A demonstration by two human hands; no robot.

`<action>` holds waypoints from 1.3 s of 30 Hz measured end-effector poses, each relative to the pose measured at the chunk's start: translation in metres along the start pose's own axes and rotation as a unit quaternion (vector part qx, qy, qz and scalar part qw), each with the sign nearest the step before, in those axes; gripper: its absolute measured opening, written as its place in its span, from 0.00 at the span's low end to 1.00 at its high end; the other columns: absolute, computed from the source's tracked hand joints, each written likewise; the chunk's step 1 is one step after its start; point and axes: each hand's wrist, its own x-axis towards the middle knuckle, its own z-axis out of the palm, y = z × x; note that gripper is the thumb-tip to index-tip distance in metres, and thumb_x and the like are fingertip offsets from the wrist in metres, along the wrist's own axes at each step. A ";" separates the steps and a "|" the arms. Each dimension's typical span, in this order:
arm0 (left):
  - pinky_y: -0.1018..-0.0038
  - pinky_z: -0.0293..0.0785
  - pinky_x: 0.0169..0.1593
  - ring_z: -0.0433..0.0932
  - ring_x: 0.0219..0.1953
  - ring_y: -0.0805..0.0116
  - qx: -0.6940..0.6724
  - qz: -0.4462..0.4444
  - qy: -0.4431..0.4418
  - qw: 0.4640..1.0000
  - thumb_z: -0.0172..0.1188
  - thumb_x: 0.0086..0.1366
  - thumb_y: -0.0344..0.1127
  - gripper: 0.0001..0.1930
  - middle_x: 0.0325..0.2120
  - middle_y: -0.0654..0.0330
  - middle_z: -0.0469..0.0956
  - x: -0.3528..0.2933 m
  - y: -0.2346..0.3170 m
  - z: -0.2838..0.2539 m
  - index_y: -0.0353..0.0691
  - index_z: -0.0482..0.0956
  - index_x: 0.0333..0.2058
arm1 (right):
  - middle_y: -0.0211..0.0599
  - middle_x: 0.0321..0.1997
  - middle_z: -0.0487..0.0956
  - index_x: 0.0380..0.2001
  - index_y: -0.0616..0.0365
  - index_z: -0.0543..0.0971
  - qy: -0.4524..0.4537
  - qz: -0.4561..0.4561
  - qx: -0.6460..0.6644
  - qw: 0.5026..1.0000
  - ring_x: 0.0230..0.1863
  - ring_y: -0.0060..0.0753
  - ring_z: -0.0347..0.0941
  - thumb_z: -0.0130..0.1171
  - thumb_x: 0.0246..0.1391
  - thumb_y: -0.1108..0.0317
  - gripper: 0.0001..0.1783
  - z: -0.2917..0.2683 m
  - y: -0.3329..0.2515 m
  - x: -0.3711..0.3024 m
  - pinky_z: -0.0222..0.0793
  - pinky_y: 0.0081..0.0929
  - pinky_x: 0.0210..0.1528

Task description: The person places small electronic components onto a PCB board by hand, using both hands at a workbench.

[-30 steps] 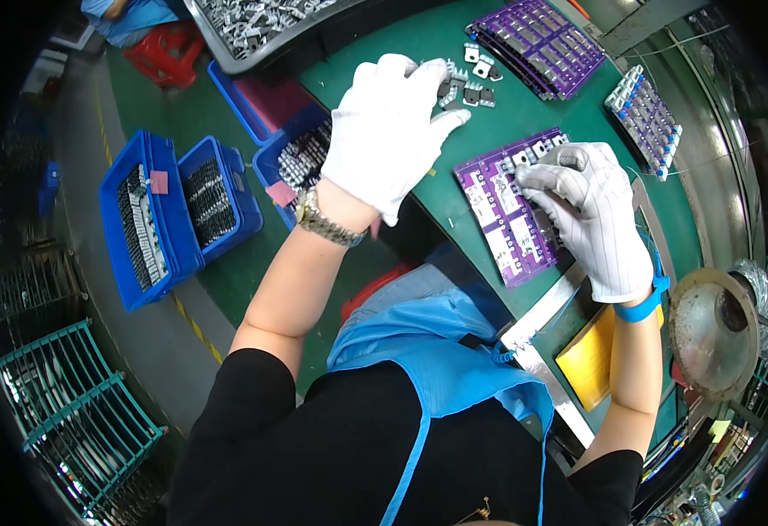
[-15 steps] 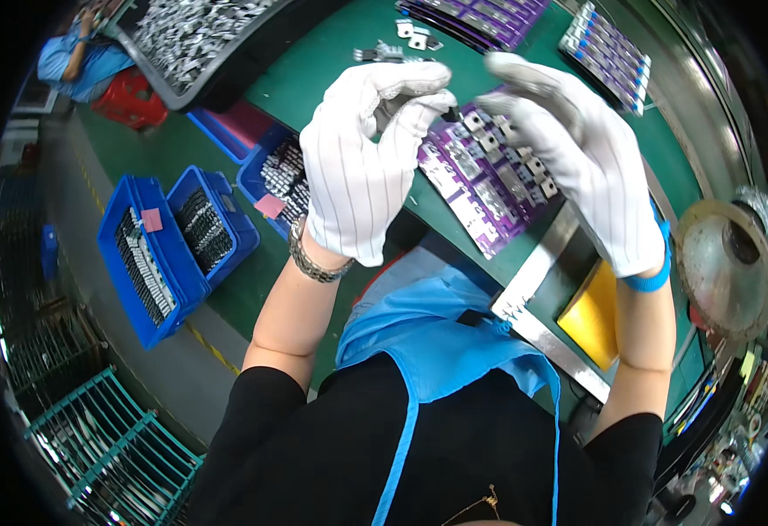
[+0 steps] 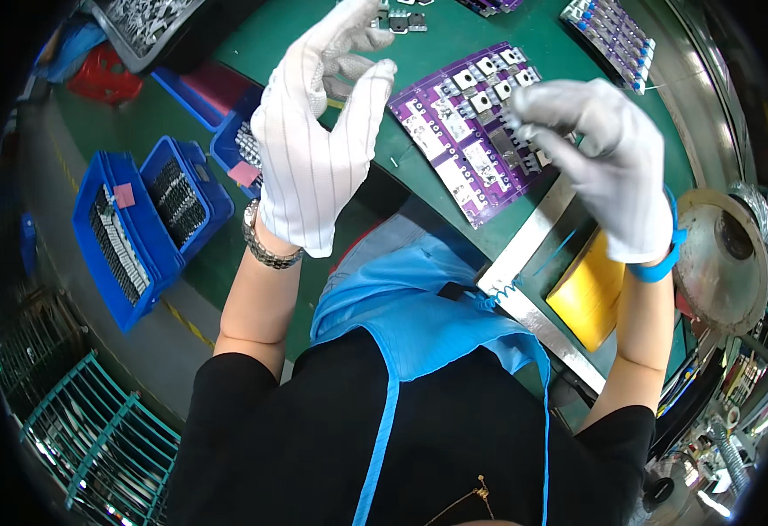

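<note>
Both my hands wear white gloves and are raised above a green table. My left hand is held up with its fingers curled toward the thumb around small grey parts. My right hand has its fingertips pinched together on a small part, just over the right edge of a purple circuit panel. Metal-tabbed components stand in the panel's far rows. A few loose components lie on the table beyond my left hand.
Blue bins of dark parts stand low on the left, with a grey tray of metal parts behind. A rack of blue-white parts lies far right. A yellow block, metal strip and round metal dish sit near my right arm.
My left hand came back from the loose parts and met the right hand. They have since separated, the right one dropping toward the purple panel. The view has shifted downward.
</note>
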 end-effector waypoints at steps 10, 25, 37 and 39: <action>0.77 0.82 0.50 0.84 0.43 0.75 0.095 0.003 -0.067 0.993 0.60 0.71 0.19 0.22 0.46 0.54 0.87 -0.011 -0.005 -0.015 0.31 0.77 0.63 | 0.27 0.55 0.86 0.51 0.41 0.85 -0.131 -0.065 -0.138 0.980 0.48 0.38 0.79 0.70 0.48 0.73 0.25 0.008 0.007 -0.004 0.69 0.35 0.51; 0.78 0.82 0.47 0.85 0.42 0.76 0.107 0.062 -0.081 0.989 0.62 0.70 0.21 0.23 0.46 0.54 0.87 0.000 -0.008 -0.023 0.32 0.77 0.64 | 0.28 0.48 0.85 0.50 0.41 0.85 -0.121 -0.066 -0.139 0.981 0.46 0.41 0.79 0.70 0.46 0.75 0.25 0.012 0.003 0.004 0.71 0.39 0.47; 0.61 0.80 0.44 0.83 0.39 0.56 0.468 0.088 -0.145 0.867 0.69 0.67 0.50 0.14 0.36 0.56 0.81 0.069 -0.037 -0.020 0.46 0.90 0.40 | 0.37 0.42 0.87 0.48 0.51 0.88 0.027 0.013 -0.059 0.998 0.47 0.44 0.82 0.64 0.49 0.85 0.24 0.001 -0.012 -0.001 0.78 0.37 0.50; 0.63 0.81 0.45 0.84 0.39 0.57 0.448 0.077 -0.155 0.877 0.70 0.67 0.48 0.13 0.36 0.56 0.82 0.070 -0.030 -0.021 0.45 0.89 0.39 | 0.37 0.42 0.87 0.47 0.51 0.88 0.037 0.035 -0.053 0.997 0.46 0.44 0.82 0.64 0.50 0.85 0.23 -0.005 -0.014 -0.001 0.78 0.37 0.50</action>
